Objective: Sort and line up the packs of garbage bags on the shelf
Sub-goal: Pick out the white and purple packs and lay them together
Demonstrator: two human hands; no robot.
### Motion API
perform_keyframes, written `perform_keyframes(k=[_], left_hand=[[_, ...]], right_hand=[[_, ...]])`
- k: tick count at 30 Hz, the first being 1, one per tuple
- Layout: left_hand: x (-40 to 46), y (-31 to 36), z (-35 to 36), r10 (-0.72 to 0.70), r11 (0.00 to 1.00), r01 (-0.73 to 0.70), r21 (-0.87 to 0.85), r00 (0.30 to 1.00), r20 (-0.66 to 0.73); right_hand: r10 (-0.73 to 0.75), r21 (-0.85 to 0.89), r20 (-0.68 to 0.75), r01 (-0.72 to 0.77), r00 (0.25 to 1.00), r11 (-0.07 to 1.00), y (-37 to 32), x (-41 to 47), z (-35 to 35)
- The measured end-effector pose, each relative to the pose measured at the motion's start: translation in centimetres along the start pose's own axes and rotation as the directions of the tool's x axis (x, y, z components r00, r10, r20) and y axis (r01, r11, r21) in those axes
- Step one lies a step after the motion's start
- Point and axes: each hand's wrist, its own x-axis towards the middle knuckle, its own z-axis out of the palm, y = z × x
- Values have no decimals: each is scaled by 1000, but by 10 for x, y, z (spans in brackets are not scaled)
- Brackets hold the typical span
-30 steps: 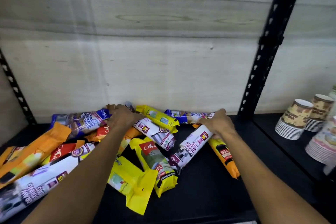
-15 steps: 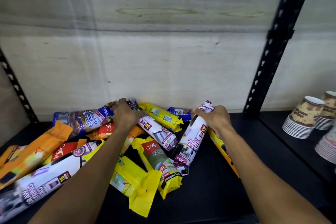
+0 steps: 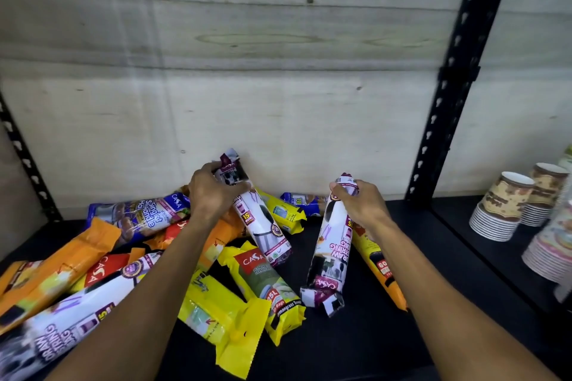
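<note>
Black shelf (image 3: 387,334) against a pale wooden back panel (image 3: 278,86), bearing a loose heap of garbage-bag packs. Left hand (image 3: 213,195), grip closed around the upper end of a white drawstring pack (image 3: 260,226) tilted up out of the heap. Right hand (image 3: 362,207), grip closed around the top of a second white pack (image 3: 329,257), held steeply, its lower end near the shelf. Yellow packs (image 3: 263,281), orange packs (image 3: 58,269) and a blue pack (image 3: 139,216) lie crosswise at left. Stacked paper cups (image 3: 504,201) stand on the adjoining shelf at right.

Both forearms bare, seemingly no sleeves or jewellery in view
</note>
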Motion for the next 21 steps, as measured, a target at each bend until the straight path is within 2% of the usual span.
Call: perform_keyframes(k=[9,14,21], left_hand=[[-14,55,18,114,977,-75,-199,975,193],[-30,75,64,41,954,58,-294,947,319],[-67,94,144,-17,936,181,-302,879,476]], right_hand=[[-2,77,31,0,1000,997,-13,-1,-56],[20,27,6,-20,1000,999,2,8,-92],[47,-48,-53,-50,997,998,41,33,-141]])
